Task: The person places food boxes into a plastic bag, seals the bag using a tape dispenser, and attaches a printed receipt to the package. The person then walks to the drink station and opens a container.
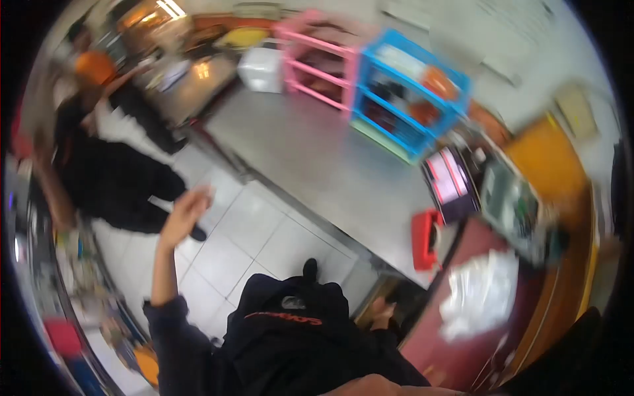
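Observation:
My left hand [186, 216] is held out over the white tiled floor. It is blurred, but its fingers point away from me, loosely apart, and I see nothing in them. Low at my right side, my right hand [380, 313] is beside the front edge of the steel counter [317, 162]. Its fingers are small and smeared, and something dark lies next to them that I cannot make out. A red object with a dark opening [426, 239] sits on the counter's near end, above that hand.
Pink rack [317, 63] and blue rack [413, 99] stand along the wall. A lit screen [449, 177], a grey-green bin [508, 204] and white plastic bags [481, 294] are at the right. Another person in dark clothes [115, 178] stands at the left; someone else is behind.

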`<move>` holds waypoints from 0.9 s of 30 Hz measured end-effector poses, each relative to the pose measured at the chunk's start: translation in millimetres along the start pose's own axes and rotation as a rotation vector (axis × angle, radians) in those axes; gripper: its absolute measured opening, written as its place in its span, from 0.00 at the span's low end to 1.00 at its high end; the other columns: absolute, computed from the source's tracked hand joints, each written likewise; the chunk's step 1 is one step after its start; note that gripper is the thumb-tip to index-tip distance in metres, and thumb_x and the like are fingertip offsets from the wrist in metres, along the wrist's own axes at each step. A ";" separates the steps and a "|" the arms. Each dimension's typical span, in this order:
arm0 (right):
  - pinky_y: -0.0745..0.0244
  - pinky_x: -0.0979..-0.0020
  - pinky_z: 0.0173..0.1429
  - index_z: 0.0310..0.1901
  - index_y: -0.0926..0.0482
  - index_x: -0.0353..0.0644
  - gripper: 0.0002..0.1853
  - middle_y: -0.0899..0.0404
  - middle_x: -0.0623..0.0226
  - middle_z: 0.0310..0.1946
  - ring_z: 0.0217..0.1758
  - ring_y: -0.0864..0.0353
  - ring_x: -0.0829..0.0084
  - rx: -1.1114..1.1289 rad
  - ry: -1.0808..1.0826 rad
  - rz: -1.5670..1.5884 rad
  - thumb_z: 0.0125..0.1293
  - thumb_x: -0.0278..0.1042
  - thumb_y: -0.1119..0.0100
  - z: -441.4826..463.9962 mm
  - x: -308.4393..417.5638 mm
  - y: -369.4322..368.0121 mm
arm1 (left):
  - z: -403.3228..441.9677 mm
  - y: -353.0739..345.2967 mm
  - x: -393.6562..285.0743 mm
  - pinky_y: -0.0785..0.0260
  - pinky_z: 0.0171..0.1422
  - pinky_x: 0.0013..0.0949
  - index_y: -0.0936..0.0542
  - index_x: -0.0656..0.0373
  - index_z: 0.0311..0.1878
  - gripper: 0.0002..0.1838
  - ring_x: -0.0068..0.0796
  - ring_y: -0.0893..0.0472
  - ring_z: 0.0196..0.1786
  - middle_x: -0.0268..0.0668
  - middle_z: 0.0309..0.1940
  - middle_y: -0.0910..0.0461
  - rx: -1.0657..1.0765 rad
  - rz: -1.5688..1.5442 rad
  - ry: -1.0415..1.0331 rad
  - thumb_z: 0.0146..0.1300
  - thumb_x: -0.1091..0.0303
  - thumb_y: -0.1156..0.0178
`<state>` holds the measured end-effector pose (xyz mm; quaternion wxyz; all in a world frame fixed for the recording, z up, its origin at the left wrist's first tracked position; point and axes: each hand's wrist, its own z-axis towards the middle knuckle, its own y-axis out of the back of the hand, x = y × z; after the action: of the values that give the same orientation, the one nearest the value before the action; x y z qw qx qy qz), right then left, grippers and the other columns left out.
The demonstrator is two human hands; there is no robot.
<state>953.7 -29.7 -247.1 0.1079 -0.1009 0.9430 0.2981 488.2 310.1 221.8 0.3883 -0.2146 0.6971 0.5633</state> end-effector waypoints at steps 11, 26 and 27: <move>0.28 0.71 0.42 0.33 0.20 0.33 0.19 0.19 0.58 0.33 0.35 0.20 0.69 -0.243 0.504 1.244 0.58 0.45 0.50 182.0 13.0 185.1 | -136.0 90.2 -263.6 0.35 0.53 0.34 0.39 0.63 0.60 0.29 0.35 0.25 0.46 0.44 0.47 0.29 -0.114 -0.474 -0.798 0.63 0.52 0.53; 0.28 0.71 0.38 0.33 0.21 0.35 0.17 0.19 0.58 0.33 0.33 0.20 0.71 0.198 0.832 0.371 0.59 0.43 0.50 83.8 115.6 302.0 | -373.8 29.9 -289.6 0.34 0.45 0.36 0.35 0.54 0.56 0.20 0.35 0.24 0.32 0.34 0.34 0.24 -0.879 -0.565 -0.443 0.67 0.53 0.59; 0.28 0.71 0.38 0.33 0.21 0.35 0.17 0.19 0.58 0.33 0.33 0.20 0.71 0.208 0.849 0.331 0.59 0.43 0.51 77.4 130.4 308.5 | -388.1 28.7 -287.9 0.34 0.44 0.36 0.35 0.54 0.56 0.20 0.35 0.23 0.31 0.33 0.33 0.24 -0.946 -0.578 -0.434 0.67 0.53 0.60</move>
<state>761.6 246.5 -176.6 -0.3270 -0.0509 0.9320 0.1476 525.4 -91.3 489.7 0.5216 -0.4254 0.1885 0.7151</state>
